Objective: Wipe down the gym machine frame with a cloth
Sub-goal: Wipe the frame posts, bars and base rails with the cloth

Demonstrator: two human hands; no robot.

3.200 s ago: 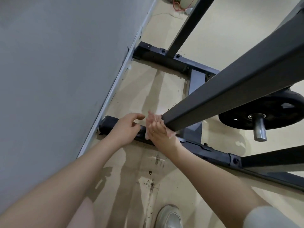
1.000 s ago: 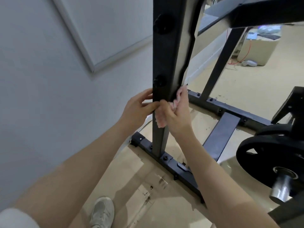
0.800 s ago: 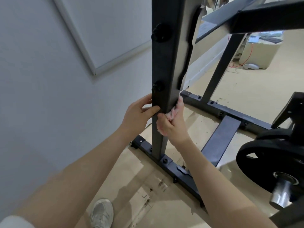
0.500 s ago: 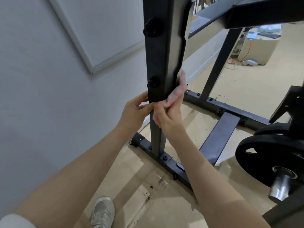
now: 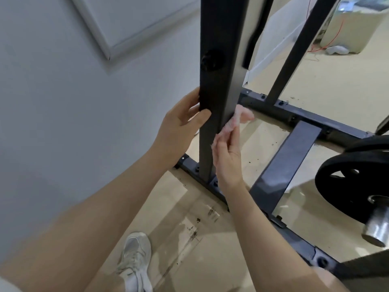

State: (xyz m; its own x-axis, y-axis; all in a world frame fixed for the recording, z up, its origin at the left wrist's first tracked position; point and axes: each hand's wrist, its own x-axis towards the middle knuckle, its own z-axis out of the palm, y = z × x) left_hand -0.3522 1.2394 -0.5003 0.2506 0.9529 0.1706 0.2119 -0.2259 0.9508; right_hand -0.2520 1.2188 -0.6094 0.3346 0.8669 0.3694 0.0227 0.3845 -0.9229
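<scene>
Your left hand (image 5: pixel 179 127) grips the dark upright post (image 5: pixel 219 85) of the gym machine frame from its left side: the thumb lies across the front face and the fingers curl behind the near edge. Your right hand (image 5: pixel 228 157) sits just below and to the right of it, at the right face of the same post. Its fingers are nearly straight, and they press a pale pink cloth (image 5: pixel 235 121) against the metal. The cloth is bunched; its upper end sticks out past the fingertips to the right of the post, and its lower part is trapped between your palm and the post. Whether the thumb also pinches the cloth cannot be told from this view.

A black round knob (image 5: pixel 211 60) sits on the front face of the post, above your left hand. The post stands on a black base rail (image 5: pixel 202 171) bolted at floor level. A flat cross member (image 5: pixel 284 165) runs from that rail towards a rear rail (image 5: pixel 305 116), which carries a second slanted upright (image 5: pixel 294 49).

To your right a black weight plate (image 5: pixel 353 180) hangs on a steel sleeve (image 5: pixel 376 228). The floor (image 5: pixel 336 81) is beige, with dark specks and scuffs near the base rail. One white shoe (image 5: pixel 134 262) stands on the floor between your forearms. A grey wall (image 5: pixel 63 123) with a framed panel (image 5: pixel 126 20) is on your left. The picture is slightly blurred.
</scene>
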